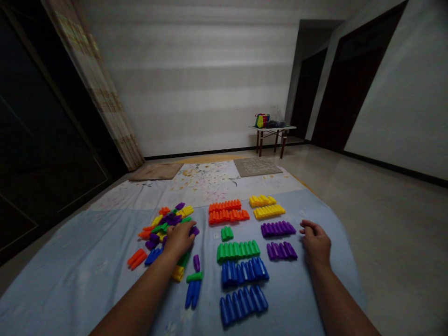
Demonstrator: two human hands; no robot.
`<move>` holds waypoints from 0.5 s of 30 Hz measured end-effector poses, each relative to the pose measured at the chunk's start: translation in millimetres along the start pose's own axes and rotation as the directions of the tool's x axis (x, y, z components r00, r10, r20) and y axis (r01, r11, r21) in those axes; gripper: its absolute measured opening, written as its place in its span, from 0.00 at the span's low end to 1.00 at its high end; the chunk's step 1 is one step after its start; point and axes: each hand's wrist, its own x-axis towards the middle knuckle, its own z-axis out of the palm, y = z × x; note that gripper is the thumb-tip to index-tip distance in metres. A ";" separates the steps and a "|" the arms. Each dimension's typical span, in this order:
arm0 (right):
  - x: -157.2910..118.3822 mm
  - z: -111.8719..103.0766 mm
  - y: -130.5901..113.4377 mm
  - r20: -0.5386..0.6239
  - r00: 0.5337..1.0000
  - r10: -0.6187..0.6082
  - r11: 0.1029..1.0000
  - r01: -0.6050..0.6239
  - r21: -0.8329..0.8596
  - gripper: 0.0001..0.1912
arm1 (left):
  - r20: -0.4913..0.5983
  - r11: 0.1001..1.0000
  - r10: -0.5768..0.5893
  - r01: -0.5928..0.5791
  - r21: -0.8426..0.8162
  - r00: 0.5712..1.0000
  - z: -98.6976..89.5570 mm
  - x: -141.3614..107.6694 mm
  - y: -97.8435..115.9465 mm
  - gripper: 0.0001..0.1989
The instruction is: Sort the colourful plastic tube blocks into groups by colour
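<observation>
Two bare hands rest on a pale blue cloth sheet (87,261) spread over the floor. The left hand (180,238) lies palm down on the near edge of a loose heap of mixed plastic bullet-shaped pegs (168,221) in orange, yellow, purple, green and blue, its fingers curled over the pieces; whether it pinches one cannot be told from this view. The right hand (316,242) sits on the sheet just beside two rows of purple plastic pegs (280,240), fingers loosely bent and holding nothing. Between the hands lie sorted rows: orange plastic pegs (227,212) at the far side, yellow plastic pegs (266,206) to their right, green plastic pegs (238,249) in the middle, and two rows of blue plastic pegs (243,287) nearest the person. A few stray pegs (194,282) lie near the left forearm. Far off by the wall stands a small wooden-legged table (272,133).
</observation>
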 end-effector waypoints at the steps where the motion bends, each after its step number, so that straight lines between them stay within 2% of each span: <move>1: 0.2 0.2 0.6 0.004 1.000 0.001 1.000 -0.001 -0.003 0.20 | 0.020 0.999 0.029 -0.029 -0.021 0.999 0.9 0.4 0.1 0.23; 4: 0.8 0.8 2.1 0.009 1.000 0.002 1.000 -0.002 -0.011 0.20 | 0.034 0.998 0.042 -0.040 -0.054 0.999 -0.3 1.0 -1.6 0.26; 7: 1.4 1.2 2.9 0.015 1.000 -0.006 1.000 0.006 -0.003 0.20 | -0.011 0.997 -0.070 0.070 -0.043 0.997 -4.1 2.1 -0.8 0.22; 11: 2.4 2.8 2.8 0.015 1.000 -0.027 0.999 0.027 0.019 0.19 | 0.003 0.984 -0.179 0.179 -0.001 0.984 -3.5 5.2 8.1 0.26; 15: 3.6 5.1 2.3 -0.002 0.999 -0.034 0.999 0.034 0.032 0.18 | 0.087 0.995 -0.102 0.100 0.026 0.991 0.7 10.4 14.0 0.21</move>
